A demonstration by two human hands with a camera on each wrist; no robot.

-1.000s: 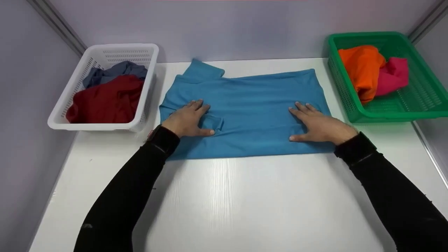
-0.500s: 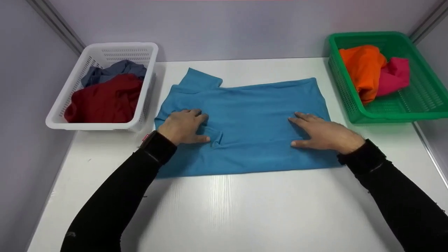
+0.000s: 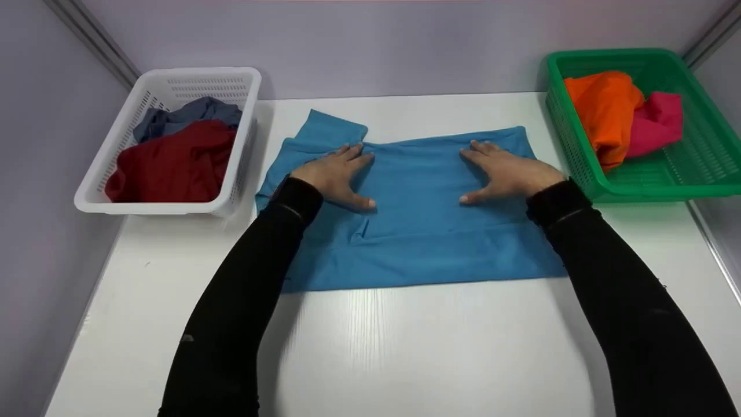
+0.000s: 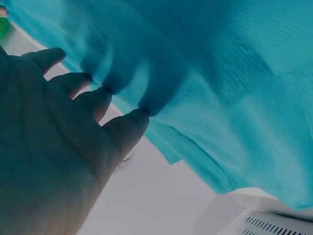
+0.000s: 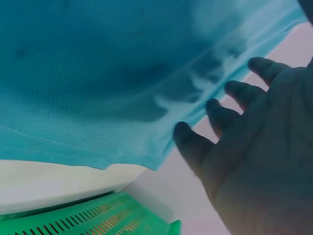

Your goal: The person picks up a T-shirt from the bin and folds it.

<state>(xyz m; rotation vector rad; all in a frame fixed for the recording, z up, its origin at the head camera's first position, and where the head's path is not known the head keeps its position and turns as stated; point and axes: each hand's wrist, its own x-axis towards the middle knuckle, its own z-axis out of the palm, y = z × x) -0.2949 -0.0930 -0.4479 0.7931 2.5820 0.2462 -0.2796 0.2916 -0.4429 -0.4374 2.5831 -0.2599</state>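
Observation:
A blue shirt [image 3: 417, 191] lies spread sideways on the white table, with one short sleeve [image 3: 333, 128] sticking out at its far left. My left hand [image 3: 336, 176], fingers spread, is over the shirt's left half near that sleeve. Over the right half is my right hand [image 3: 506, 172], its fingers also spread and pointing toward the far edge. Both wrist views show straightened fingers close to the cloth, with nothing gripped; whether every fingertip touches cannot be told. A small fold [image 3: 360, 229] stands in the fabric below the left thumb.
At the left stands a white basket [image 3: 92, 194] with a dark red garment [image 3: 173, 165] and a grey-blue one [image 3: 194, 116]. A green basket [image 3: 683, 190] at the right holds an orange garment [image 3: 602, 110] and a pink one [image 3: 654, 124]. A wall [image 3: 405, 46] rises behind the table.
The shirt first shifted toward the near side of the table. Since then both hands have moved away from the body across it and slightly closer together, while the shirt stays nearly still.

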